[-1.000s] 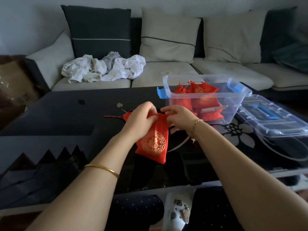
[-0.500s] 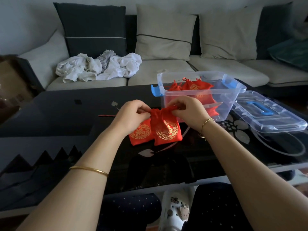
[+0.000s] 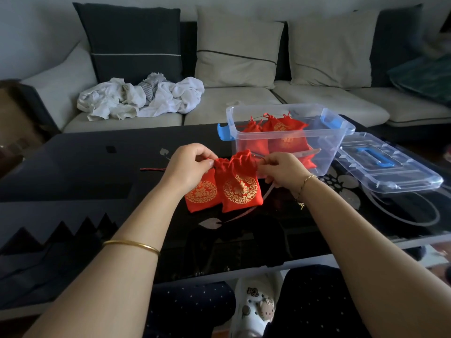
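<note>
A red drawstring pouch [image 3: 240, 189] with a gold emblem lies on the black glass table [image 3: 97, 176], its neck gathered tight. My left hand [image 3: 189, 168] pinches the drawstring at the left of the neck. My right hand [image 3: 284, 170] pinches the string on the right side. A second red pouch [image 3: 201, 193] lies just left of it, partly under my left hand. A loose red string end [image 3: 152, 169] trails left on the table.
A clear plastic box [image 3: 288, 140] with blue latches stands behind my right hand, with several red pouches inside. Its clear lid [image 3: 388, 164] with a blue handle lies to the right. Behind the table is a sofa with cushions and crumpled white cloths [image 3: 139, 96].
One pouch was held up a second ago; now two lie side by side on the table. My hands have drawn apart to either side of the right pouch's neck, which is gathered shut.
</note>
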`<action>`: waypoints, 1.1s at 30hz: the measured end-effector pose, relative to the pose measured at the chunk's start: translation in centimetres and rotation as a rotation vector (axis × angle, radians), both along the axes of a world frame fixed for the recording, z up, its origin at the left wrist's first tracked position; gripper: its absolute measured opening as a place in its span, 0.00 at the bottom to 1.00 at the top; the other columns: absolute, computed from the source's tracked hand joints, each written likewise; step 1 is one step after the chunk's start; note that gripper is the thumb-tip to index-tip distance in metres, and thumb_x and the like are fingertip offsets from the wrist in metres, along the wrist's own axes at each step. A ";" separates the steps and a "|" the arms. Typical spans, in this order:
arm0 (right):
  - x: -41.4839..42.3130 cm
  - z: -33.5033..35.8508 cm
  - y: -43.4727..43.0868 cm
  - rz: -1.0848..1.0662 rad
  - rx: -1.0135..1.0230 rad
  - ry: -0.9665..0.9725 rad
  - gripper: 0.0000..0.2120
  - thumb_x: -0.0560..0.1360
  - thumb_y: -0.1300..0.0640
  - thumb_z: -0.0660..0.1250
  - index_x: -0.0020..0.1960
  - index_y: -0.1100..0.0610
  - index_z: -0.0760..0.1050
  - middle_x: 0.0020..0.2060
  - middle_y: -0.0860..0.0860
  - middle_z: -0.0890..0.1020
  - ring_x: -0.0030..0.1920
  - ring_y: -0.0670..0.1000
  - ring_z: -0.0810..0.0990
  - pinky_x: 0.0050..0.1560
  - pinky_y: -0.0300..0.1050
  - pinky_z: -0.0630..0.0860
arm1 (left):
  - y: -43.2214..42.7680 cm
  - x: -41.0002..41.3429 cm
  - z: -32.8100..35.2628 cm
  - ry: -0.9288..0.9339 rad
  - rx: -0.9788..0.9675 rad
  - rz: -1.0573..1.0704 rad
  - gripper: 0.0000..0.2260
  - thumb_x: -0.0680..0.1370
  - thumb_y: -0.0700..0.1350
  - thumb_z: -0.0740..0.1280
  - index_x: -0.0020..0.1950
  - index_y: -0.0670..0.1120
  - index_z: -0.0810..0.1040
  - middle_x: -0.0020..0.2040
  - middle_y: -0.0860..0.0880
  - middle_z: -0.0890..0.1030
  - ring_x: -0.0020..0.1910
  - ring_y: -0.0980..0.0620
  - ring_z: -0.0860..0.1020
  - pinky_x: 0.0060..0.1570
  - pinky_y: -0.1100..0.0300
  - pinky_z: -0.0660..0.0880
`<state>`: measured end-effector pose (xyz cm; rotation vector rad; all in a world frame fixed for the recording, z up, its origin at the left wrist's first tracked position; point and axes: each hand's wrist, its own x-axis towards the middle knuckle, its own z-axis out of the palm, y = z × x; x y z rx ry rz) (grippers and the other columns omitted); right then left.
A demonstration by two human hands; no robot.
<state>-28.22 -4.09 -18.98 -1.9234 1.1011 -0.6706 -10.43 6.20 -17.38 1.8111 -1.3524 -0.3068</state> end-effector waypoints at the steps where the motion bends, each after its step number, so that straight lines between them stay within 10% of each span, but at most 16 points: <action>1: 0.1 0.0 0.0 -0.008 0.048 -0.040 0.05 0.74 0.63 0.64 0.40 0.58 0.75 0.32 0.50 0.77 0.31 0.45 0.74 0.29 0.34 0.71 | 0.0 0.0 0.0 0.003 0.000 -0.001 0.06 0.77 0.38 0.65 0.46 0.48 0.80 0.41 0.54 0.79 0.40 0.58 0.77 0.43 0.63 0.73; 16: 2.2 -1.6 -0.6 -0.124 0.248 -0.145 0.08 0.75 0.61 0.62 0.38 0.57 0.75 0.37 0.55 0.77 0.37 0.50 0.75 0.32 0.41 0.68 | 0.1 -0.5 0.2 0.001 -0.001 -0.059 0.07 0.77 0.37 0.64 0.46 0.47 0.80 0.40 0.54 0.79 0.38 0.59 0.77 0.44 0.63 0.74; 23: 3.3 -1.2 -0.5 -0.139 0.565 -0.361 0.05 0.75 0.59 0.63 0.48 0.57 0.78 0.45 0.53 0.78 0.48 0.52 0.76 0.56 0.52 0.73 | 0.4 -0.4 0.3 -0.007 0.004 -0.107 0.08 0.78 0.37 0.64 0.46 0.47 0.80 0.40 0.56 0.78 0.38 0.60 0.77 0.42 0.67 0.72; 33: 2.4 -1.2 -0.4 -0.066 0.602 -0.451 0.05 0.76 0.61 0.64 0.42 0.55 0.77 0.39 0.51 0.78 0.42 0.49 0.77 0.43 0.46 0.75 | 0.1 0.0 0.1 -0.005 -0.009 -0.045 0.08 0.78 0.38 0.64 0.46 0.48 0.80 0.41 0.56 0.78 0.41 0.58 0.76 0.46 0.62 0.74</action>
